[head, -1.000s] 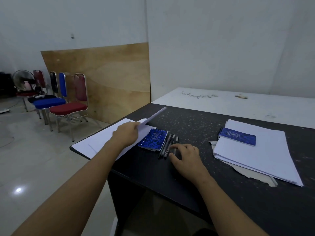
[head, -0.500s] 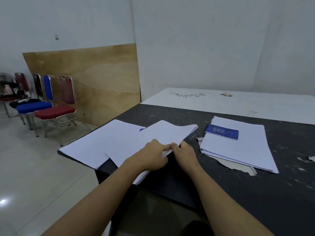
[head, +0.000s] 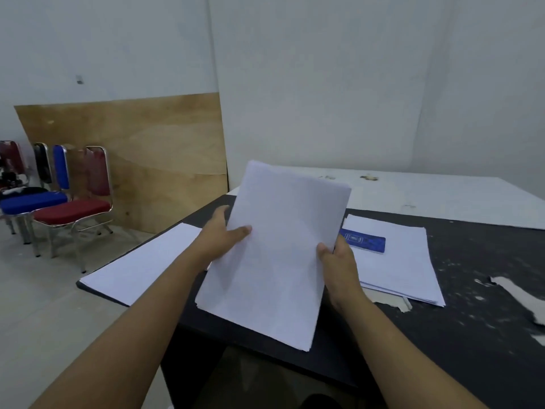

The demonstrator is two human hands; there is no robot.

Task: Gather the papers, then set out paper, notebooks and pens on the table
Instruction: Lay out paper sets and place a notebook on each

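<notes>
A sheaf of white paper [head: 274, 255] is held lifted above the near edge of the black table [head: 477, 290], tilted with its far end higher than its near end. It is gripped on its left edge by the left hand [head: 219, 240], whose thumb is laid across the top sheet while the fingers [head: 221, 212] are curled behind it. Its right edge is clamped by the right hand [head: 339, 261], the thumb pressed on the front and the other fingers hidden behind the sheets. A single spread of white sheets [head: 141, 264] is seen lying flat at the table's left corner, partly covered by the left forearm. To the right, a second stack of paper [head: 404, 261] rests on the table, and a blue notebook [head: 365, 242] lies on its far left part. Torn patches of the table's surface [head: 513, 293] are visible at the right. Chairs [head: 67, 208] with red and blue seats stand beside a plywood board [head: 141, 160] leaned on the wall.
</notes>
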